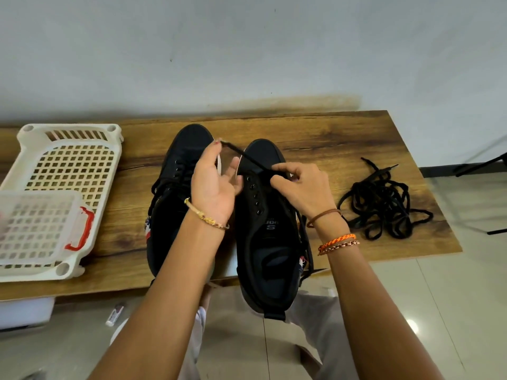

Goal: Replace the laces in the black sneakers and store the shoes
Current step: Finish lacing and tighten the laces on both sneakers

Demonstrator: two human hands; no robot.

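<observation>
Head view: two black sneakers (263,229) lie side by side on the wooden table (329,138), toes toward the wall, right of the white basket (68,160). Left hand (212,182) pinches a black lace (244,156) tip; right hand (301,187) pinches the lace at the right shoe's eyelets.

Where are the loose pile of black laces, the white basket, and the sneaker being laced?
Loose pile of black laces (384,204): head view, middle of the tangle.
White basket (68,165): head view, its grid floor.
Sneaker being laced (263,242): head view, inner heel lining.
</observation>
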